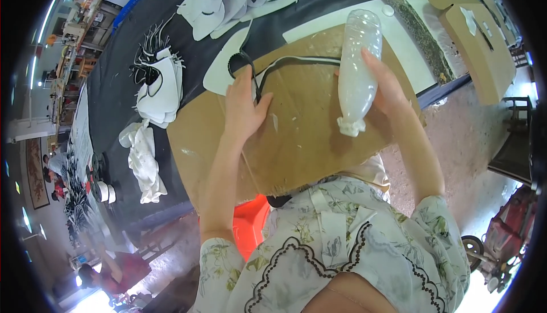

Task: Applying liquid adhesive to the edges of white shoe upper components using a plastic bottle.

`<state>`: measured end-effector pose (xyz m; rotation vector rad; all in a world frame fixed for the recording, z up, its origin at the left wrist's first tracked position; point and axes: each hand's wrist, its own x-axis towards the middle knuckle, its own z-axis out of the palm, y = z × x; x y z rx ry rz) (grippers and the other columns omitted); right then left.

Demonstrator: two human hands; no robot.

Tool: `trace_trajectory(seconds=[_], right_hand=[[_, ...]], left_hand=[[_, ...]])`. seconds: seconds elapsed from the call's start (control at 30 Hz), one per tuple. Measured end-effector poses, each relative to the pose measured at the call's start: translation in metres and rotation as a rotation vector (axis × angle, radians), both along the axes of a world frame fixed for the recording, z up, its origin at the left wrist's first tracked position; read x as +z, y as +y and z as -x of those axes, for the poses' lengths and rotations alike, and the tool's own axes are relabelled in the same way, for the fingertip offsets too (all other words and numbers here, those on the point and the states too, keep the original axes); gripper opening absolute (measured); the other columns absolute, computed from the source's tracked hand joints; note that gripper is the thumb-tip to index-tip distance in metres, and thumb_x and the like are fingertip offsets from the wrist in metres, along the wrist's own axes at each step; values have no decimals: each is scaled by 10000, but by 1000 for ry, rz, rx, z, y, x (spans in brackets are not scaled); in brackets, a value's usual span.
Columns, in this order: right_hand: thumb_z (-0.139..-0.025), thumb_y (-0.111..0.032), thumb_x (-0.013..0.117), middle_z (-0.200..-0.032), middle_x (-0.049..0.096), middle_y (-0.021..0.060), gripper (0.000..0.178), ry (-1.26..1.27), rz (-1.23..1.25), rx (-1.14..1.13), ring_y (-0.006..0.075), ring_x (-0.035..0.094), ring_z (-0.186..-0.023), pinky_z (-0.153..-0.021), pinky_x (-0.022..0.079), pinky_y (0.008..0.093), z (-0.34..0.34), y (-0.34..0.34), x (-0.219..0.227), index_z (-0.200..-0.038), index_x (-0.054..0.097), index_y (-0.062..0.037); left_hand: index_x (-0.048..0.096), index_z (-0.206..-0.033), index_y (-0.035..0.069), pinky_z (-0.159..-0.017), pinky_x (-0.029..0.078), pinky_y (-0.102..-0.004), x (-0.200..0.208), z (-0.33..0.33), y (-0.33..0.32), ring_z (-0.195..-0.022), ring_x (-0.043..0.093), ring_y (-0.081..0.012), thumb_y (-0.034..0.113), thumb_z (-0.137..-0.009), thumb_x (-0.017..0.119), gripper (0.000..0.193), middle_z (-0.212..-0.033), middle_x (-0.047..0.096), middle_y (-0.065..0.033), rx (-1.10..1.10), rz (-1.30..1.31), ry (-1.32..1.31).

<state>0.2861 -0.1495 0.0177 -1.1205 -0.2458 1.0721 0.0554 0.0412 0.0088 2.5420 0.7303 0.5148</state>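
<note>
My right hand is wrapped round a clear plastic bottle with whitish contents. The bottle is tilted neck down, and white material is bunched round its mouth. Under it lies a brown cardboard sheet. A narrow black-and-white strip runs across the cardboard from near the bottle to my left hand. That hand's fingers curl over the black part of the strip, with the thumb to the side; the fingertips are partly hidden. A white cut piece lies beside the left hand, with black strip along its edge.
White cut pieces with black strips are heaped at the far side of the black-covered table. A smaller stack and a crumpled white cloth lie left. Cardboard stands far right. An orange-red stool is below the table edge.
</note>
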Motion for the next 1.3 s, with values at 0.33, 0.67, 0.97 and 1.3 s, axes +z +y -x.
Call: trace_trajectory(seconds=[0.33,0.67,0.97,1.3], right_hand=[[-882,-464,488,-1052,576,116,543,80,77,141,252,600,-937,-803,495,348,-29,13,7,-1207,451,-31],[-818,-374,634,-933,621,79,462,-435,-1,-125,148,602,-837,-727,484,275,12,27,45,-1075,551,2],[-632,-189,787,-923,601,86,442,-1424,-127,-23,258,620,-785,-643,507,318,103,57,25,-993,567,-59],[-677,-257,765,-889,622,131,425,-1126,-65,-237,279,637,-759,-619,513,359,78,61,17,-963,534,-44]], left_hand=[[393,-1249,65,-678,439,-298,67,43,-13,-690,495,-157,69,-706,652,601,-757,486,-66,-211,459,243],[356,-1275,14,-736,416,-371,40,62,-39,-636,557,-283,68,-676,651,670,-638,543,-98,-51,241,394],[234,-1321,-65,-808,356,-399,29,66,-32,-676,606,-311,79,-661,616,776,-668,617,-128,-124,216,432],[356,-1290,-29,-810,371,-385,38,64,-37,-751,536,-291,118,-671,666,708,-727,590,-101,4,313,393]])
